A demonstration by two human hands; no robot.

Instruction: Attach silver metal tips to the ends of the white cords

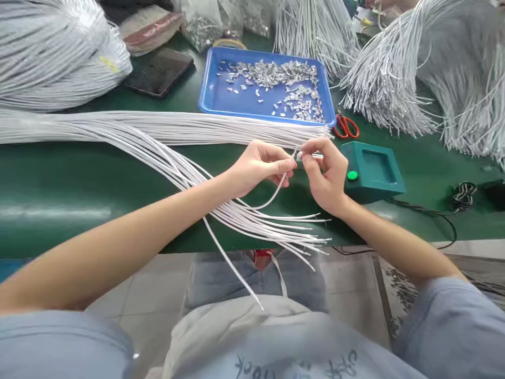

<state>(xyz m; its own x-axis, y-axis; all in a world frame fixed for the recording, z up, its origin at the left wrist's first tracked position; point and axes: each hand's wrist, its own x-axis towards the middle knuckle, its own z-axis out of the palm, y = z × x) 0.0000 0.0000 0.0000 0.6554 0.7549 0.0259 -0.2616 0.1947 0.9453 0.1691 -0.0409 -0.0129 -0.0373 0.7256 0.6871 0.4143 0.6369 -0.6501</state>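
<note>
- Green bench matting fills the middle of the frame, with loose white cords laid across it from the left edge toward centre.
- At upper centre I see a blue tray scattered with small metal clips; red-handled scissors lie just right of it, and a teal press block with a green button sits right of centre.
- My left hand is pinched on a single white cord near its end, at frame centre; the cord curves down from there to the fanned bundle at the bench edge.
- My right hand is closed around a small metal clip, held just beside the cord tip, fingertips nearly touching the left hand's.
- I judge the step in hand to be fitting the clip onto the cord end.
- Next, I reckon, the tip needs steady alignment into the clip, then a short carry right to the press block.
</note>
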